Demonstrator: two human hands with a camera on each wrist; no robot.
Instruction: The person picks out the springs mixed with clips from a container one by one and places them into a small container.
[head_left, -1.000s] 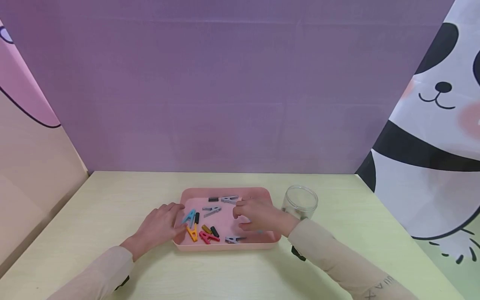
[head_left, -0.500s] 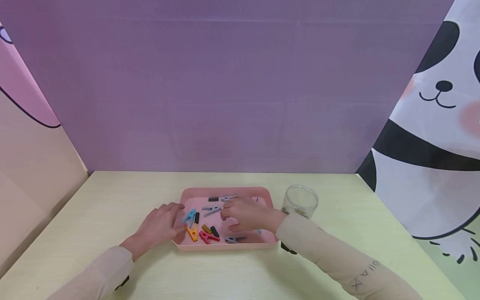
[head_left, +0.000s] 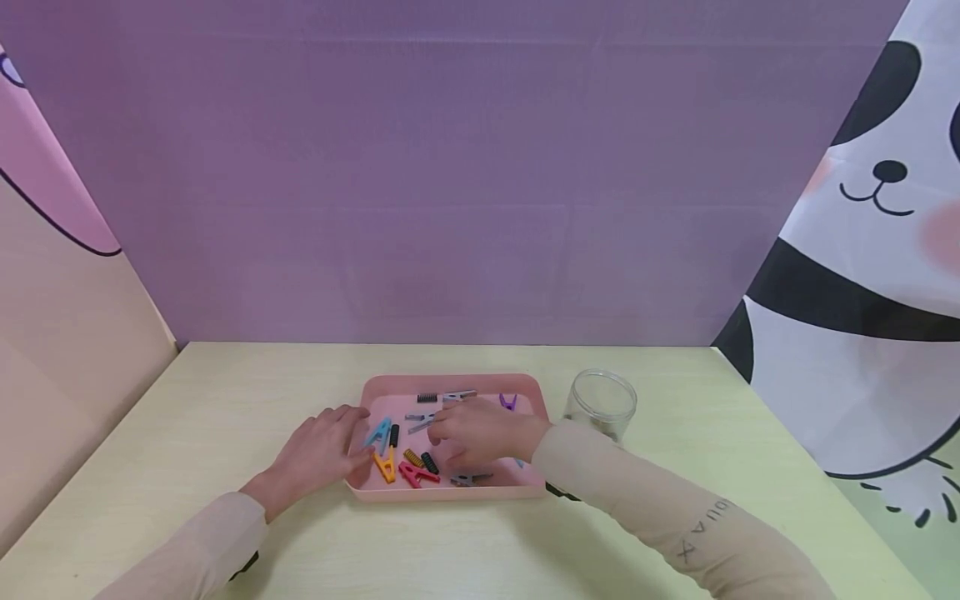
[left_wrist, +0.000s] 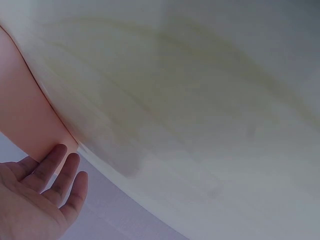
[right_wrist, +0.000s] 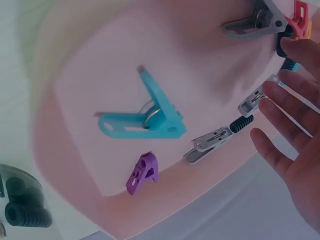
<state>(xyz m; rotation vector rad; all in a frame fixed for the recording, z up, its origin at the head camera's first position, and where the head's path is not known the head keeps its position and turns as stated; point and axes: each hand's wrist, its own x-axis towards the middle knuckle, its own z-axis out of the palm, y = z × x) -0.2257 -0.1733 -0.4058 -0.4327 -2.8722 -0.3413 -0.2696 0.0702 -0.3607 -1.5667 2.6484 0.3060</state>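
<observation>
My left hand [head_left: 321, 446] rests at the left rim of a pink tray [head_left: 450, 494]; in the left wrist view its fingers lie loosely bent against the tray's outer wall. My right hand [head_left: 483, 429] hovers over the tray, fingers spread and relaxed in the right wrist view, with nothing visibly held. Nearest to it are grey clips [right_wrist: 212, 140] and a dark ribbed coil [right_wrist: 241, 123]. Also in the tray are a light blue clip [head_left: 378, 433], a yellow clip [head_left: 386, 467], a red clip [head_left: 417, 475], a purple clip [head_left: 507, 402] and a turquoise clip [right_wrist: 165, 120].
A clear jar [head_left: 602, 397] stands on the pale table [head_left: 262, 375] just right of the tray. Dark ribbed pieces [right_wrist: 25, 212] are inside it. A purple backdrop [head_left: 450, 167] rises behind the table, and a panda print [head_left: 862, 333] hangs at the right.
My right hand has moved left across the tray, uncovering the purple clip at the far right. My left hand has stayed at the tray's left rim.
</observation>
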